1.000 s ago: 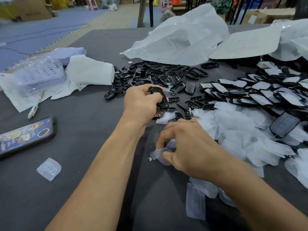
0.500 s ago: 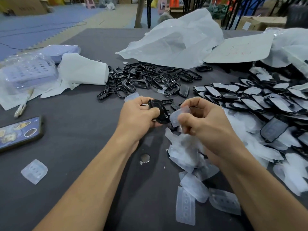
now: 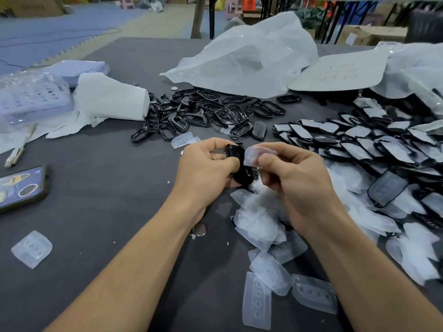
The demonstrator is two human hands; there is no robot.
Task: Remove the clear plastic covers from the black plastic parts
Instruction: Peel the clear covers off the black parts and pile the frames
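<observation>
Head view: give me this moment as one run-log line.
left hand: grips black part | right hand: pinches clear cover at part's edge | loose covers: piled below right hand | cover off: cannot tell

Two hands in view, both running bare: left hand (image 3: 206,168) and right hand (image 3: 294,178) are showing uncovered skin straight through the wrists. Left forearm (image 3: 134,267) and right forearm (image 3: 359,271) are also showing bare along their whole visible length, getting cut off by the bottom edge of the frame, so upper arms and clothing are falling outside the view. Forearms are looking slim and smooth, widening toward the elbow end. Right thumbnail (image 3: 264,161) is showing short-trimmed and plain. Knuckle ridges are standing out on the right hand's back
</observation>
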